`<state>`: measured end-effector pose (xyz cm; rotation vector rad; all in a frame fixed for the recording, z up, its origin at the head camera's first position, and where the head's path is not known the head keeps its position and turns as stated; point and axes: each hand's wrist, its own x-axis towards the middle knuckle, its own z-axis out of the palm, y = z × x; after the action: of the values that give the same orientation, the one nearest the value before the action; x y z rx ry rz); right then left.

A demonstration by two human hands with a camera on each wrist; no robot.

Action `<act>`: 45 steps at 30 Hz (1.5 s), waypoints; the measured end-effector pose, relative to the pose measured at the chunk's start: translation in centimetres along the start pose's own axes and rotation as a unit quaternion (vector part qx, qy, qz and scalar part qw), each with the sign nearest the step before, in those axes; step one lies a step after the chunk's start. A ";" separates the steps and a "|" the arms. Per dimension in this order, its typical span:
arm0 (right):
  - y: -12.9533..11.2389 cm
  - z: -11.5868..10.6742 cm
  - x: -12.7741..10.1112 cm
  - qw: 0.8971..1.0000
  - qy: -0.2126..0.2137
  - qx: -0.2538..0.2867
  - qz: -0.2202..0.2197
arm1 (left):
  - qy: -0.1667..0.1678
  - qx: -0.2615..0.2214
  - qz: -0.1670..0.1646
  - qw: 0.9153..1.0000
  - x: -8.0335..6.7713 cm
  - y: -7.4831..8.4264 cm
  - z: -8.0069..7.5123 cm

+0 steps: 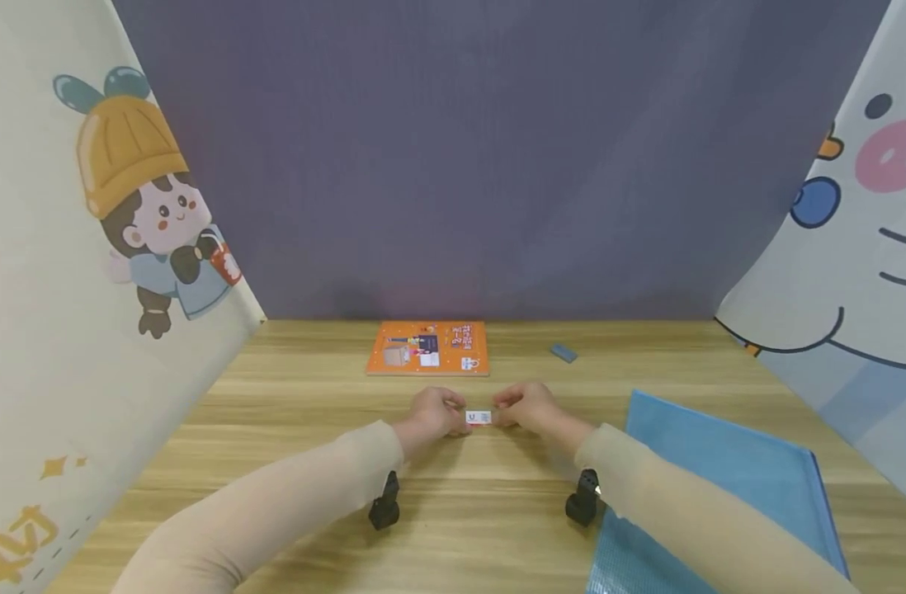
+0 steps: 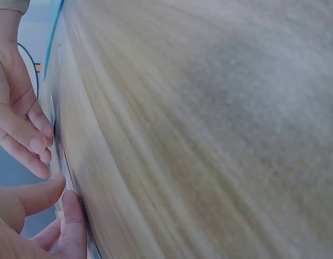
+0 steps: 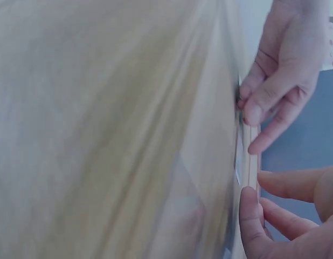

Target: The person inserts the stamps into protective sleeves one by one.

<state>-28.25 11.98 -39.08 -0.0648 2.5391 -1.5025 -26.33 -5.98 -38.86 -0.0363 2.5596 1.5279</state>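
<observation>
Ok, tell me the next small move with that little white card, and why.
Probably lift the little white card slightly off the wooden table. The left hand and the right hand each pinch one end of it, low over the wood, so both grips look set.

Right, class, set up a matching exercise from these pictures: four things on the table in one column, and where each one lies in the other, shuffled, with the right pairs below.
Things:
1. orange book
2. small grey block
3. blue mesh pouch
4. small white card

Places:
A. pinched between both hands, left hand and right hand
B. near right part of the table
C. far middle, by the backdrop
D. far side, right of the book

Pairs: 1-C, 2-D, 3-B, 4-A
</observation>
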 end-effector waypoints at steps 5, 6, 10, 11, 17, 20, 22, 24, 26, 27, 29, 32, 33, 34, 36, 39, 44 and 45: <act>0.4 -1.4 0.1 1.000 0.003 -0.003 -0.009 | 0.006 0.017 0.007 1.000 -0.1 0.0 0.0; 0.4 -1.7 0.2 1.000 0.003 -0.007 -0.013 | 0.007 0.017 0.009 1.000 -0.1 0.1 0.0; 0.3 -3.0 0.5 0.999 0.000 -0.023 -0.032 | 0.002 0.011 0.020 1.000 -0.4 0.7 0.3; 0.2 -3.4 0.6 0.999 -0.002 -0.023 -0.037 | -0.002 0.003 0.024 1.000 -0.5 0.8 0.4; 0.5 -5.4 0.9 0.999 -0.007 -0.023 -0.037 | -0.038 -0.051 0.036 0.997 -1.3 1.6 1.3; 0.8 -6.1 1.0 0.999 -0.012 -0.025 -0.034 | -0.047 -0.064 0.034 0.996 -1.7 1.8 1.9; 1.0 -6.4 1.0 0.999 -0.020 -0.029 -0.035 | -0.053 -0.074 0.027 0.996 -1.8 1.8 2.5; 1.3 -6.8 1.2 0.999 -0.024 -0.037 -0.032 | -0.064 -0.081 0.020 0.994 -2.1 1.8 3.0; 1.5 -7.1 1.3 0.998 -0.029 -0.047 -0.032 | -0.076 -0.083 0.014 0.994 -2.4 1.8 3.6; 1.7 -7.3 1.4 0.998 -0.031 -0.052 -0.031 | -0.082 -0.084 0.014 0.993 -2.6 1.9 3.9; 2.0 -7.5 1.5 0.997 -0.037 -0.062 -0.035 | -0.097 -0.082 0.016 0.992 -3.1 2.1 4.4; 2.5 -7.8 1.5 0.995 -0.047 -0.070 -0.044 | -0.107 -0.077 0.020 0.991 -3.6 2.3 5.2; 2.7 -7.8 1.5 0.995 -0.048 -0.077 -0.046 | -0.107 -0.076 0.022 0.991 -3.8 2.3 5.5; 2.9 -7.8 1.5 0.995 -0.048 -0.080 -0.047 | -0.103 -0.074 0.024 0.992 -3.8 2.3 5.8; 3.2 -7.8 1.4 0.994 -0.040 -0.091 -0.049 | -0.096 -0.068 0.027 0.993 -4.0 2.3 6.3; 3.5 -7.5 1.4 0.991 -0.026 -0.118 -0.048 | -0.085 -0.045 0.034 0.995 -4.1 2.4 7.0; 3.5 -7.1 1.4 0.988 -0.005 -0.149 -0.037 | -0.067 0.023 0.031 0.997 -4.1 2.8 7.7; 3.4 -7.0 1.4 0.988 -0.004 -0.152 -0.037 | -0.064 0.034 0.031 0.997 -4.0 2.9 7.8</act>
<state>-30.68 19.52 -38.99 -0.2096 2.7653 -1.1213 -21.66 1.99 -39.35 0.1463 2.5302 1.4144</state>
